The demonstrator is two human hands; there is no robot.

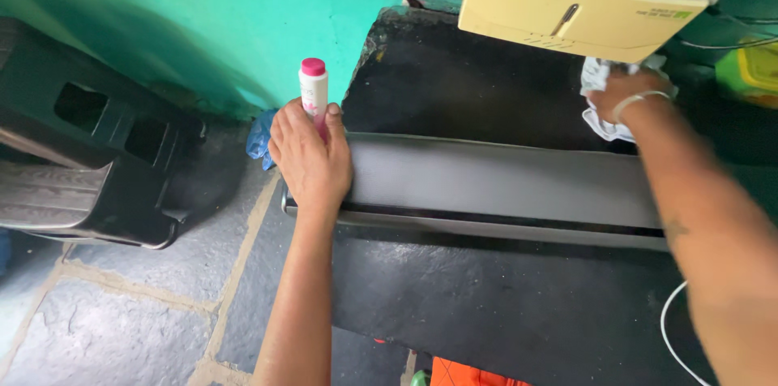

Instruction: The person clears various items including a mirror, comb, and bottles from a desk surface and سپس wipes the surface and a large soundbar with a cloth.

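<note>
Head view looks down on a long grey panel point(502, 183) lying across a black bench point(486, 305). Left hand point(312, 155) presses flat on the panel's left end, fingers wrapped around a white bottle with a pink cap point(314, 86). Right hand point(628, 94) is closed on a white cloth point(600, 122) at the panel's far right edge, under a cream machine point(583, 9). To wipe well, I'd judge the left hand should pin the panel firmly while the cloth travels in long, even strokes along its length. A dark plastic stool point(89, 159) stands on the stone floor point(146, 305).
</note>
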